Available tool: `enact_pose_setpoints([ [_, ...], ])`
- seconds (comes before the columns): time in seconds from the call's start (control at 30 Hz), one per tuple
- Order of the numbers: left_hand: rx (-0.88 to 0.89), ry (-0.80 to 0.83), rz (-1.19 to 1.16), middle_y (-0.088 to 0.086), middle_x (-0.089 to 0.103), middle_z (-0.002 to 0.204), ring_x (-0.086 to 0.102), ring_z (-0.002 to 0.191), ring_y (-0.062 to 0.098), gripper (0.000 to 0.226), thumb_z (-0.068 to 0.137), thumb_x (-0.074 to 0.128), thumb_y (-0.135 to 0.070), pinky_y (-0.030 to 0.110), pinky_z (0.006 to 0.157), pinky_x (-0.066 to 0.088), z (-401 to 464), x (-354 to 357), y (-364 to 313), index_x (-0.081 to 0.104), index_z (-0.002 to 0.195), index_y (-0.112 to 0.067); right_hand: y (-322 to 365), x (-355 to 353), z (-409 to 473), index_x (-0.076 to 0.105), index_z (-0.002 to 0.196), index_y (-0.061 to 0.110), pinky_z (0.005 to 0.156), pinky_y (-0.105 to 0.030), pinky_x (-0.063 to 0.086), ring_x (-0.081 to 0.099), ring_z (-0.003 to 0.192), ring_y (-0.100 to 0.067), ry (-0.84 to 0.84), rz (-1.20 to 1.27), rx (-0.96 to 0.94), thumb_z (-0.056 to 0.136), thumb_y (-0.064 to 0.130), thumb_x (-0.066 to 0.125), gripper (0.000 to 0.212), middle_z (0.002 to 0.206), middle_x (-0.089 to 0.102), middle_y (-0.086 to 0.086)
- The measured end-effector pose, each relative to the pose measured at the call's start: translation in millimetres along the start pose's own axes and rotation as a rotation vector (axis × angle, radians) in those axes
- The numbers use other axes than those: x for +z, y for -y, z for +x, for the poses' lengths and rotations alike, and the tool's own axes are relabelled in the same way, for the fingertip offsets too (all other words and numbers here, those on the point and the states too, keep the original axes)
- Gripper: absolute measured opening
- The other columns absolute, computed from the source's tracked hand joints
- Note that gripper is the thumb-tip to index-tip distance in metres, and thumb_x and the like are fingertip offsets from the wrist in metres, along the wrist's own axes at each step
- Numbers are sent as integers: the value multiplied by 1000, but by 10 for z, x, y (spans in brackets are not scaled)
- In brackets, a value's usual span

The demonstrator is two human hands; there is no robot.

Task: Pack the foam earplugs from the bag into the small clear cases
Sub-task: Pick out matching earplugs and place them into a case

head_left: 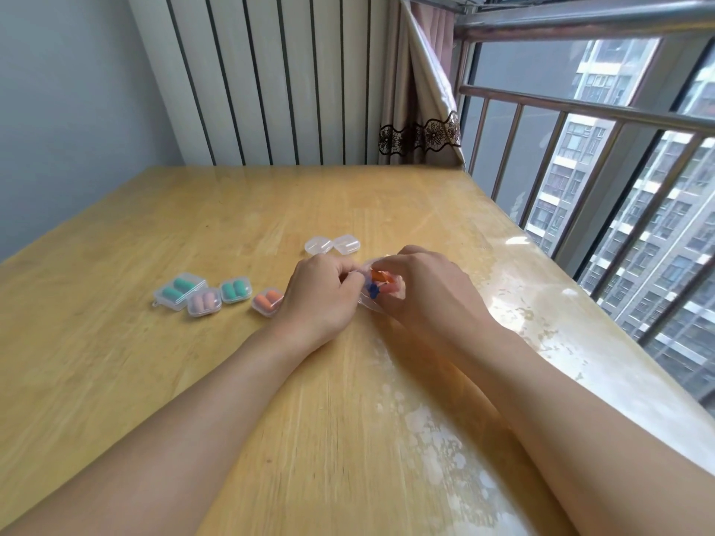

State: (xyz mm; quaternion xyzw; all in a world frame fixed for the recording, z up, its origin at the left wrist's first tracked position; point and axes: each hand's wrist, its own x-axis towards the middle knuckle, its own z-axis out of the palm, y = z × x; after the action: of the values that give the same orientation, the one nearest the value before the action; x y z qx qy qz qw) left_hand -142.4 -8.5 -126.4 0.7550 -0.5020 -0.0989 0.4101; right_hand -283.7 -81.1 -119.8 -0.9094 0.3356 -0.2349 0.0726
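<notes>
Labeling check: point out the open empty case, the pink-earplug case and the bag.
open empty case (332, 244), head view, on the hinge between halves
pink-earplug case (204, 302), head view, lid centre
bag (381, 282), head view, clear film between hands

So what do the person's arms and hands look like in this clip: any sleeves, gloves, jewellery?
Both forearms are bare right up to the picture's lower edge, with no sleeve in view. The left hand and right hand wear no gloves, and no watch, bracelet or ring shows on the visible parts. The fingertips are partly hidden, so nails cannot be judged.
</notes>
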Motion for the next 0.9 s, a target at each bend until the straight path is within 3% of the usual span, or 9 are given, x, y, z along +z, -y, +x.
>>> enact_pose_setpoints([
  [0.1,-15,20,-13,4,64,60,50,55,17,28,94,54,-16,26,53,38,-4,8,16,77,79,-21,-6,-7,9,72,102,34,65,-37,53,61,83,-20,24,38,-24,89,40,64,16,95,59,6],
  [0.23,-38,0,-61,-1,75,80,66,76,18,20,93,54,-11,29,69,50,-4,17,12,72,90,-20,-23,-35,13,73,106,36,68,-37,54,58,91,-18,30,22,-77,88,36,68,19,101,58,9],
  [0.37,-16,-14,-56,-7,71,74,61,68,12,20,92,52,-9,28,64,47,-36,48,-3,61,96,-26,4,-35,-5,74,104,35,71,-39,54,56,95,-19,25,10,-120,86,31,69,18,102,59,10],
  [0.5,-13,5,-110,-6,69,65,58,59,3,14,94,56,-16,19,59,43,-52,26,-4,63,98,-27,15,-75,-2,75,100,33,69,-40,55,61,82,-19,57,65,-103,84,39,67,19,94,62,9],
  [0.57,-27,48,-209,-4,74,69,60,61,0,5,94,62,-24,16,60,42,-63,4,-10,65,98,-26,-1,-95,-8,74,95,31,68,-40,54,61,77,-17,85,84,-81,82,49,65,24,89,61,8],
  [0.63,-29,83,-241,-5,77,76,66,71,4,14,91,70,-30,18,66,44,-67,-4,1,65,103,-27,-9,-105,-12,72,87,30,68,-40,54,60,76,-17,104,63,-85,82,52,66,23,88,59,7],
  [0.8,-44,71,-302,-2,78,77,65,67,4,13,93,68,-20,19,68,42,-46,5,43,66,104,-25,18,-165,-3,73,89,25,75,-38,51,49,92,-20,138,-69,-84,83,63,52,44,102,51,2],
  [0.9,-21,30,-243,-6,75,74,62,62,-1,16,93,67,-15,11,61,41,-57,33,42,65,102,-27,36,-169,-13,73,93,25,79,-35,49,44,97,-21,152,-148,-111,92,55,49,39,103,47,1],
])
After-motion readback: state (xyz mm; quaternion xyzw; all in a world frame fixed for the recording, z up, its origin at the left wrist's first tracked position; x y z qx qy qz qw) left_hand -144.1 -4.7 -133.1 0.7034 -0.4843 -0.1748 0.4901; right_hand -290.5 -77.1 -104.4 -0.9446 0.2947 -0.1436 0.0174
